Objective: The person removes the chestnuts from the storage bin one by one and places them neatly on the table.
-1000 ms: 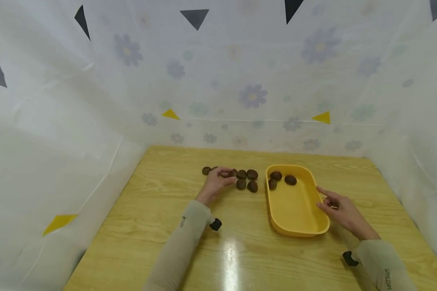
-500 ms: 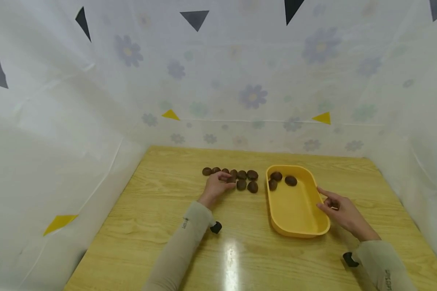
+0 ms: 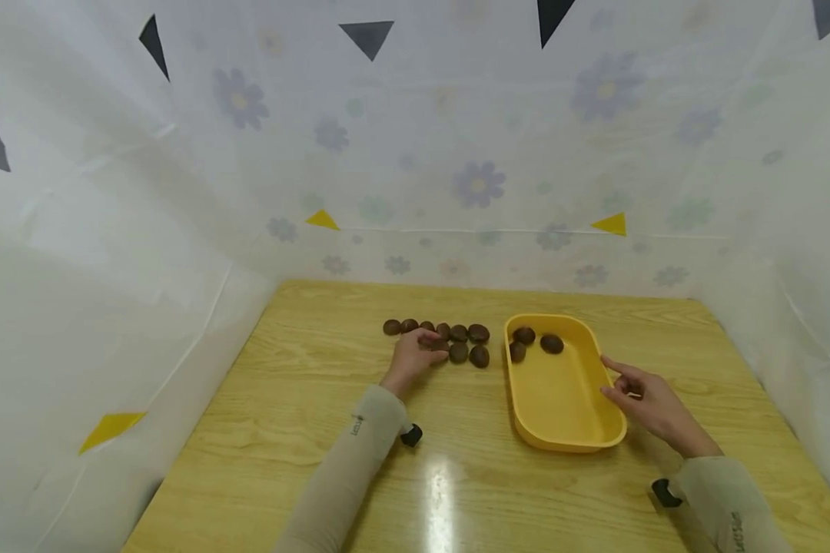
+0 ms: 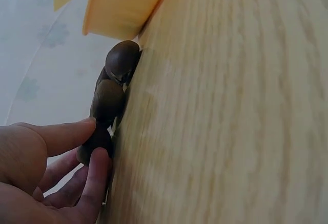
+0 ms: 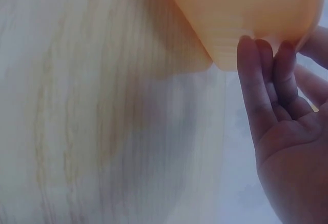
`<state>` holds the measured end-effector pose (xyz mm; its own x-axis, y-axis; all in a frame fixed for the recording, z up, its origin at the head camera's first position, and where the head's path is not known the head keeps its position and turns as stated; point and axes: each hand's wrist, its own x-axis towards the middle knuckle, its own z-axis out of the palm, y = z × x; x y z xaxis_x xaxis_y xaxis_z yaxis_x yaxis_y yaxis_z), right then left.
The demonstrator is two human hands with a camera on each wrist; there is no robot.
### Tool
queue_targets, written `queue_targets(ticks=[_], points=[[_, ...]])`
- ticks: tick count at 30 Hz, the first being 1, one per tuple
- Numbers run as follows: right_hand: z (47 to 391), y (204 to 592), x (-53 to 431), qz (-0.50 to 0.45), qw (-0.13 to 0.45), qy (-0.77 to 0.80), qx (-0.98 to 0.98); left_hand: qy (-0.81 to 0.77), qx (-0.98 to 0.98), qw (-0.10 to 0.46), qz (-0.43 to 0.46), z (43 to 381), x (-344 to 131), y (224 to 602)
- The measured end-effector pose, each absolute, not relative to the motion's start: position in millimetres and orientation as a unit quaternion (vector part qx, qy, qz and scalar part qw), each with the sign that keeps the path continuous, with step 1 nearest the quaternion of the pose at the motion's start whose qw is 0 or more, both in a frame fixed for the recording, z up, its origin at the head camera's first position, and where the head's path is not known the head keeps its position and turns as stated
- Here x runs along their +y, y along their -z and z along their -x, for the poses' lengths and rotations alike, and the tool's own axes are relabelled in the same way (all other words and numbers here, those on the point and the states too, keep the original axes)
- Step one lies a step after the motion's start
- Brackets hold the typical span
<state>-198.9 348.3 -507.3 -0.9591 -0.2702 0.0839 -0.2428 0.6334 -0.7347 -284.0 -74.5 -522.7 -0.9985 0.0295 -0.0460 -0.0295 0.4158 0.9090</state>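
Note:
My left hand (image 3: 413, 358) pinches a chestnut (image 4: 95, 144) between thumb and fingers, low at the wooden tabletop (image 3: 304, 384). It sits at the left end of a short front row, beside a second chestnut (image 3: 459, 352) and a third chestnut (image 3: 479, 356). Behind them runs a longer row of several chestnuts (image 3: 479, 332), partly covered by the hand. On the right, my right hand (image 3: 653, 399) holds the side of a yellow plastic tray (image 3: 567, 415), thumb and index finger at its rim and the other fingers against its outer wall (image 5: 225, 24). Three chestnuts (image 3: 552, 343) lie at the tray's far end.
Flower-printed white sheeting (image 3: 480, 184) stands behind the table and closes in both sides. Bare wood lies in front of the rows and left of the tray. Each wrist carries a black device, the left wrist's device (image 3: 411, 435) close above the table.
The left hand, with a chestnut in its fingers, has come slightly nearer and lowered it to the left end of the front row. The right hand and tray have stayed in place.

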Motion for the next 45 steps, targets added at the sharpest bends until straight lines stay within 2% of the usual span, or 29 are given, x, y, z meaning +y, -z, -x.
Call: queue_targets(ticks=[25,35,45], points=[[198.9,512.0,347.5,0.151,0.009,0.416,0.897,-0.49,0.87,0.037,-0.033,282.2,-89.8,513.3],[199.4,511.7,348.4,0.152,0.009,0.412,0.898,-0.514,0.854,0.059,-0.051,285.3,-97.5,504.8],[201.8,509.6,348.8,0.157,0.009,0.4,0.903,-0.487,0.869,0.019,-0.09,281.4,-81.9,489.2]])
